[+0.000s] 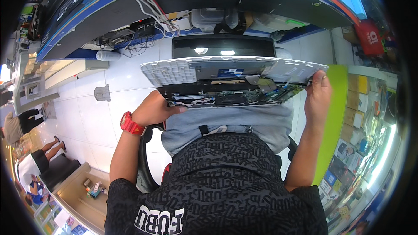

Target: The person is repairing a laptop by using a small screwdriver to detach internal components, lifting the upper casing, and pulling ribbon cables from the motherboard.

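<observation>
Left hand [154, 109], red watch [129, 123] on the wrist, clamped on the near left edge of an opened laptop [230, 82], fingers tucked under it. Right hand [318, 95] closed on the far right corner, thumb on top. Laptop held up over the lap, just above grey shorts [226, 124], flat and wide. White cover plate [174, 70] lifted at the top, with a grid of little holes on its left. Green board [248, 97], black fan [230, 100] and thin wires showing inside, along the near edge.

Black patterned shirt [217, 178] below. Black chair arm [143, 156] beside the left elbow.

White shiny tile floor [109, 117] underneath. Long dark counter with a blue edge [78, 30] curved across the top, white and red cables [143, 0] hanging from it. Dark flat screen [222, 45] past the laptop. Bright green strip [333, 117] down the right side. Shelves of small boxes [352, 139], yellow, blue and white, further right. Red square sign [370, 37] up in the right corner. Other people [26, 126] standing far off on the left.
</observation>
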A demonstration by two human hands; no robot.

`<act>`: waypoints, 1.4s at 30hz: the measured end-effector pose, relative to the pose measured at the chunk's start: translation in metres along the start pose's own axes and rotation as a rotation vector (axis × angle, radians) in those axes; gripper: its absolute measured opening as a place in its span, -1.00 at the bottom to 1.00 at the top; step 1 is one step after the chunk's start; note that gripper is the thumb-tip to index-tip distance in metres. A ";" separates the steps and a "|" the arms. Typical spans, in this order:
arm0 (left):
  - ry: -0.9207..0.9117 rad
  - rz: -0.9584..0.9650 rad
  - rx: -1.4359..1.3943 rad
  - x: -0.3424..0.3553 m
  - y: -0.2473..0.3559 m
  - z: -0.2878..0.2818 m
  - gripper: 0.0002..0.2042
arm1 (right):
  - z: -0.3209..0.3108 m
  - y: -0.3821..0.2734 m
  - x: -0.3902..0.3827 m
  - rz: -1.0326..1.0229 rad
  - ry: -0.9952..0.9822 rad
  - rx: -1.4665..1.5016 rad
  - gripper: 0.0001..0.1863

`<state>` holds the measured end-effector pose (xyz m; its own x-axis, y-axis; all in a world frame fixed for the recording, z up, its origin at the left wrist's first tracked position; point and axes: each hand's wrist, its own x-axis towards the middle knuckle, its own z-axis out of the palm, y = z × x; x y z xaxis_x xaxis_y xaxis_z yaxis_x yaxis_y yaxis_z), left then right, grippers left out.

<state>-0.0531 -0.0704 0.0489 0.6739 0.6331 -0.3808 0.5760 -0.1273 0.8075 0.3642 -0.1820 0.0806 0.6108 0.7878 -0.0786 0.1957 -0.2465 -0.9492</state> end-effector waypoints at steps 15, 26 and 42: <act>0.004 0.038 -0.007 0.001 -0.003 0.001 -0.44 | -0.001 0.003 0.001 0.010 -0.026 0.054 -0.49; -0.001 0.018 -0.025 0.000 -0.004 0.001 -0.45 | -0.002 0.002 0.000 -0.010 -0.042 0.062 -0.50; -0.002 0.001 -0.023 0.001 -0.002 0.000 -0.44 | 0.000 0.000 -0.001 -0.027 -0.037 0.059 -0.51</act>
<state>-0.0536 -0.0698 0.0474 0.6753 0.6318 -0.3806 0.5645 -0.1105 0.8180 0.3635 -0.1828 0.0806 0.5769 0.8143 -0.0631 0.1655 -0.1922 -0.9673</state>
